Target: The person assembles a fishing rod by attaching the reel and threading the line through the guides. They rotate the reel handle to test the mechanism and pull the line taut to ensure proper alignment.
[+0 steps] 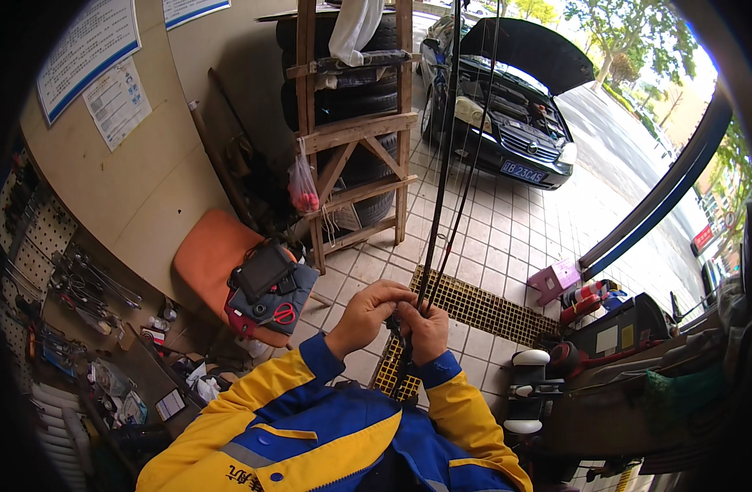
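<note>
Two long, thin black lengths that look like fishing rod sections (444,156) rise from my hands to the top of the picture. A dark lower end runs down between my forearms toward my jacket. My left hand (361,318) is closed, its thumb and fingers pinched close to the rod and meeting the right fingertips. My right hand (426,332) is closed around the rod's lower part, thumb against the left fingers. Whatever small thing sits between the fingertips is hidden. My sleeves are yellow and blue.
Left stands an orange chair (208,242) bearing a dark bag, a black case and red-handled scissors (284,313). Ahead are a wooden ladder (306,82), stacked tires (368,102) and a black car (507,123), hood raised. A yellow floor grate (482,314) and pink stool (554,281) lie right.
</note>
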Demonstrator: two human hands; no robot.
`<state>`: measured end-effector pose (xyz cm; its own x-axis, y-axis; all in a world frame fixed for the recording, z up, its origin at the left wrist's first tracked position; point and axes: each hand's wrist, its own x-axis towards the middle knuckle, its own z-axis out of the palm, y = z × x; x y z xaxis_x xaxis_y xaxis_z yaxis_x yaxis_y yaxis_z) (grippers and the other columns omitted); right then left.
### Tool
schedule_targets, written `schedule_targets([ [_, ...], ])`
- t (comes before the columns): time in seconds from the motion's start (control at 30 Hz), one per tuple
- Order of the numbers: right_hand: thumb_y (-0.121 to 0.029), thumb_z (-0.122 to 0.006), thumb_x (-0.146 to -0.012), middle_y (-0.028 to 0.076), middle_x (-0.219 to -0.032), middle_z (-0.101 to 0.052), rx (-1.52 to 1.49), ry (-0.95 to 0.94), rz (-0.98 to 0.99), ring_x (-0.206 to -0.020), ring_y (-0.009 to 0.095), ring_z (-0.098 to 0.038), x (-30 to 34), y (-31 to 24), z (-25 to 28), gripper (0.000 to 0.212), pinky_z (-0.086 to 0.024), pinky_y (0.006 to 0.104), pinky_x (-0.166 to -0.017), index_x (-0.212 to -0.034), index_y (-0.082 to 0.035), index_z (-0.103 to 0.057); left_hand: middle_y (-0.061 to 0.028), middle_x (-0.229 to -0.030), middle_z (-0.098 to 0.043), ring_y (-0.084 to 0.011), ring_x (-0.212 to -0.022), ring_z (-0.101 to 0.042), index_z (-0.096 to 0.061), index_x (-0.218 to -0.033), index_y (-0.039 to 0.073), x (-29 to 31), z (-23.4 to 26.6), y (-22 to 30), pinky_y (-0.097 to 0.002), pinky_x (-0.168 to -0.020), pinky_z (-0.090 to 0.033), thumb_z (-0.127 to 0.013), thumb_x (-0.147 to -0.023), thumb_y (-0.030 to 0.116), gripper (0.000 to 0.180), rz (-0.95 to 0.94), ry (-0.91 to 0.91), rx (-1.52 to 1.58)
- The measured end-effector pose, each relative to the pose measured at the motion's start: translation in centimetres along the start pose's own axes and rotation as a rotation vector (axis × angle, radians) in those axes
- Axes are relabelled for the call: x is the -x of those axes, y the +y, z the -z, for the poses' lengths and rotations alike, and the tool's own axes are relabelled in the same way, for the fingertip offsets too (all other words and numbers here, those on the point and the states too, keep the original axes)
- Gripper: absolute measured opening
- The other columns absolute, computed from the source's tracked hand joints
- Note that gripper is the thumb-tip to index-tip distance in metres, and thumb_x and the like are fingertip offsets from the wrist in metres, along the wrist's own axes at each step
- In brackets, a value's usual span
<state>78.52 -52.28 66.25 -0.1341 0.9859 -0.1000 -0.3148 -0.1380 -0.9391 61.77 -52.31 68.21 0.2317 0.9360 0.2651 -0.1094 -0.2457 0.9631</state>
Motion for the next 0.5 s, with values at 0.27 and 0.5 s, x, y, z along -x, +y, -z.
schedule_targets([
  [0.27,-0.014,-0.078,-0.098,-0.001,-0.075,-0.069,-0.049,0.072,0.029,-0.056,0.004,-0.053,0.20,-0.42,-0.58,0.012,-0.038,0.0200,-0.050,-0.097,-0.002,-0.078,-0.0114,-0.120,-0.070,-0.0186,-0.108,-0.069,-0.069,-0.127,-0.003,0.49,-0.69,-0.40,-0.0315,-0.093,-0.057,-0.057,-0.098,0.001,0.032,-0.080,0.078,-0.310],
  [0.5,-0.013,-0.081,-0.096,-0.003,-0.076,-0.068,0.063,0.154,0.052,-0.058,0.003,-0.053,-0.02,-0.14,-0.08,0.012,-0.039,0.0204,-0.050,-0.098,-0.001,-0.079,-0.0032,-0.089,-0.074,-0.0084,-0.080,-0.068,-0.074,-0.106,-0.003,-0.03,-0.88,-0.71,-0.0249,-0.074,-0.056,-0.077,-0.095,0.006,0.014,0.128,0.269,-0.069],
])
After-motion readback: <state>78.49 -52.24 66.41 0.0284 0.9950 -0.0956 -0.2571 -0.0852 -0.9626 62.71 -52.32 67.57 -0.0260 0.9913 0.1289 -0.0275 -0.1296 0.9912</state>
